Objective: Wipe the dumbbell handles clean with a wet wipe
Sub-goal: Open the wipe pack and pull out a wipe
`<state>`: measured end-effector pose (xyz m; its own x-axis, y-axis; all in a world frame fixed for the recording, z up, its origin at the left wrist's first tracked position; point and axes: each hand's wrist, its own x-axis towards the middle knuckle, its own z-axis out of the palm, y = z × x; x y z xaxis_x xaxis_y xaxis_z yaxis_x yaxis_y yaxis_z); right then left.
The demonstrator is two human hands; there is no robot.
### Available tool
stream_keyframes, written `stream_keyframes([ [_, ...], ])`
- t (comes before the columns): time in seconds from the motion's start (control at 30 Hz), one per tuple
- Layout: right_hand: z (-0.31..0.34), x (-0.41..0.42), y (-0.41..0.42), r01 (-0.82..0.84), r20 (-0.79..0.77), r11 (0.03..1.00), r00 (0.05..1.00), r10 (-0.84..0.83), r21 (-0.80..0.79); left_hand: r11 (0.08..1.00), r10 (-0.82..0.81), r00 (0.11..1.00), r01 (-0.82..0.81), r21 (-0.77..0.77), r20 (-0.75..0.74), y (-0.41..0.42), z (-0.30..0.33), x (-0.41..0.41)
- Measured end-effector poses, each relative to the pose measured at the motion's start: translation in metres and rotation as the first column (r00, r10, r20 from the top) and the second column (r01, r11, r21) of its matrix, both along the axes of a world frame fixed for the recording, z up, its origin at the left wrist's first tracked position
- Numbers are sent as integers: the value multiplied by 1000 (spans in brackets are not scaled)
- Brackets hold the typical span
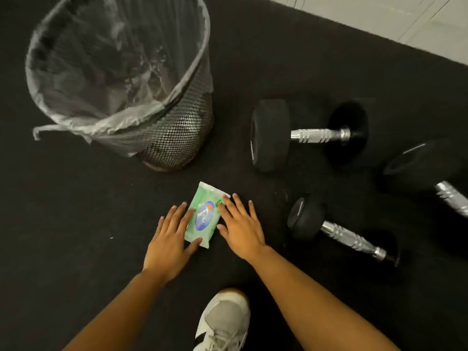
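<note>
A green wet-wipe pack [204, 216] lies flat on the black floor mat between my hands. My left hand [170, 243] rests on its left edge with straight, spread fingers. My right hand [240, 228] touches its right edge, fingers also straight. Three dumbbells with black heads and chrome handles lie to the right: a large one [319, 135] further away, a small one [348, 238] close to my right hand, and a third [450, 197] cut off by the right edge.
A black mesh waste bin [174, 138] lined with a clear plastic bag stands at the upper left. My grey and white shoe [224, 323] is at the bottom centre. Pale tiled floor [405, 19] begins beyond the mat's far right edge.
</note>
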<state>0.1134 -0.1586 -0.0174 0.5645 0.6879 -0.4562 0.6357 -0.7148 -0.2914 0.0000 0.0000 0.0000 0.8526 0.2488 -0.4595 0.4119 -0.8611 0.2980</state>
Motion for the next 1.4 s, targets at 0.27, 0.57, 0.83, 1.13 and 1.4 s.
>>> stream_keyframes([
  [0.27, -24, -9, 0, 26, 243, 992, 968, -55, 121, 923, -370, 927, 360, 132, 61, 12, -6, 53],
  [0.57, -27, -4, -4, -30, 308, 984, 951, -25, 173, 973, -232, 954, 226, 50, 190, 11, -8, 60],
  [0.83, -10, 5, 24, 76, 291, 968, 945, -147, 241, 962, 184, 916, -93, -257, 357, 2, -27, 24],
  [1.13, -3, 3, 48, -171, 263, 980, 955, 138, 106, 968, 183, 892, -88, -237, 414, -5, -31, 17],
  [1.4, -3, 6, 53, -286, 224, 953, 940, 259, 96, 955, 239, 879, -136, -265, 412, -9, -37, 15],
])
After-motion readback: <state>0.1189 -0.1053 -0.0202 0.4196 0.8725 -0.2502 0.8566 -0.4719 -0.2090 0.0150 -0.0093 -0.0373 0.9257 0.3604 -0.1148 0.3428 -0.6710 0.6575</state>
